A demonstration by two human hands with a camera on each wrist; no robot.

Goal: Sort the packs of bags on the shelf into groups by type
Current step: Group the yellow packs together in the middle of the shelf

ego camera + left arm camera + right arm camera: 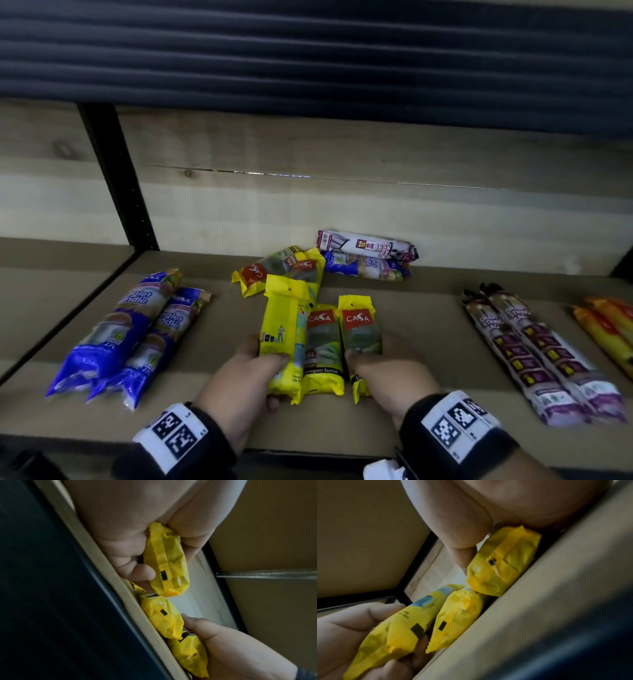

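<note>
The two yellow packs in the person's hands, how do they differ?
The left hand grips the left yellow pack back side up, showing plain yellow and small print; the right hand holds the right yellow pack front up, showing a red CASA label. The left one is raised and tilted; the right lies on the shelf. Both share yellow wrapping.

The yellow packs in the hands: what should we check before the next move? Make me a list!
1. Left hand grips a yellow pack: ok.
2. Right hand holds the right yellow pack: ok.
3. Middle yellow pack lies flat on the shelf between them: ok.
4. All yellow packs together: not ok, two more lie behind.
5. Back pair sorted: not ok, a blue pack and a white drawstring pack still sit together.
6. Left pack faces label up like the others: not ok, its back shows.
</note>
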